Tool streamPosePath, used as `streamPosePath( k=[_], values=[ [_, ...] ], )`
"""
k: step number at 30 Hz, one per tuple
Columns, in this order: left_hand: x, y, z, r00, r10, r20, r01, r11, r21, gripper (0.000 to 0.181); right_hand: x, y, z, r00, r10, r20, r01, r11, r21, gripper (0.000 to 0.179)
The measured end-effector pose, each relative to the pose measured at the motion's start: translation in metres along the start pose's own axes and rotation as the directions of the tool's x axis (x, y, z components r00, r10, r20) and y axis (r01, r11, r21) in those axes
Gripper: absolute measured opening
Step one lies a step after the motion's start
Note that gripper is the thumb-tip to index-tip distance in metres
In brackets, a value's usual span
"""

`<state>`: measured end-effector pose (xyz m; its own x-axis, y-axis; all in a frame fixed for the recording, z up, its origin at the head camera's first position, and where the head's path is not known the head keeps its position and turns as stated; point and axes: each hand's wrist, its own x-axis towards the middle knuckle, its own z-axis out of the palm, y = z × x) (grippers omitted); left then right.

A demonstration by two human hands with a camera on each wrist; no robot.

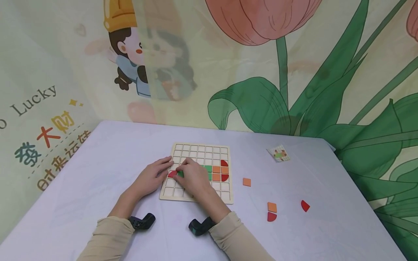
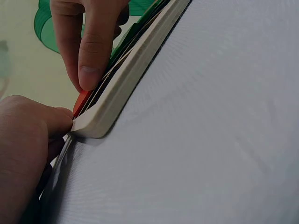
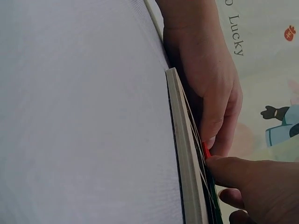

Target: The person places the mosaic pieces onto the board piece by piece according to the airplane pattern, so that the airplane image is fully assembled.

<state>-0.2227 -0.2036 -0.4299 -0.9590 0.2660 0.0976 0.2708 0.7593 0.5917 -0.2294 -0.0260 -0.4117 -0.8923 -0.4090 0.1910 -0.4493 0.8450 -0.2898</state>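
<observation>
A pale wooden grid board [image 1: 183, 148] lies on the table. My left hand [image 1: 149, 179] rests at its left edge, fingers extended and thumb touching beside a red quarter-circle tile [image 1: 172, 174]. Over the board, my right hand [image 1: 195, 177] has thumb and forefinger bent down at that same red tile [image 2: 80, 101], pinching at its side. Green tiles [image 1: 208, 168] run along the middle rows, partly covered by the right hand. Orange square tiles [image 1: 216, 169] adjoin them, with red quarter-circle tiles [image 1: 224, 163] at the right end.
Right of the board lie a loose orange square [image 1: 246, 182], another orange square [image 1: 272, 207] above a red quarter-circle [image 1: 271, 216], and a separate red quarter-circle [image 1: 305, 206]. A small patterned card [image 1: 278, 153] lies farther back. A printed cloth backdrop [image 1: 183, 108] stands behind the white table.
</observation>
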Motion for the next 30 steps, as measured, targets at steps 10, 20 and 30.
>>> streamPosePath(
  k=[10, 20, 30],
  values=[
    [0.0009, -0.0021, 0.0015, 1.000, 0.002, -0.003, -0.002, 1.000, 0.002, 0.041, -0.0013, -0.0014, -0.0024, 1.000, -0.025, 0.011, 0.026, 0.998, -0.056, 0.027],
    [0.0013, -0.0020, 0.0016, 1.000, 0.002, -0.001, -0.002, 1.000, -0.002, 0.041, -0.0006, -0.0017, -0.0026, 0.999, -0.014, 0.031, 0.016, 0.998, -0.059, 0.028],
    [0.0013, -0.0022, 0.0020, 1.000, -0.001, -0.001, 0.001, 1.000, -0.003, 0.041, -0.0007, -0.0020, -0.0026, 0.999, -0.012, 0.031, 0.013, 0.999, -0.029, 0.026]
  ],
)
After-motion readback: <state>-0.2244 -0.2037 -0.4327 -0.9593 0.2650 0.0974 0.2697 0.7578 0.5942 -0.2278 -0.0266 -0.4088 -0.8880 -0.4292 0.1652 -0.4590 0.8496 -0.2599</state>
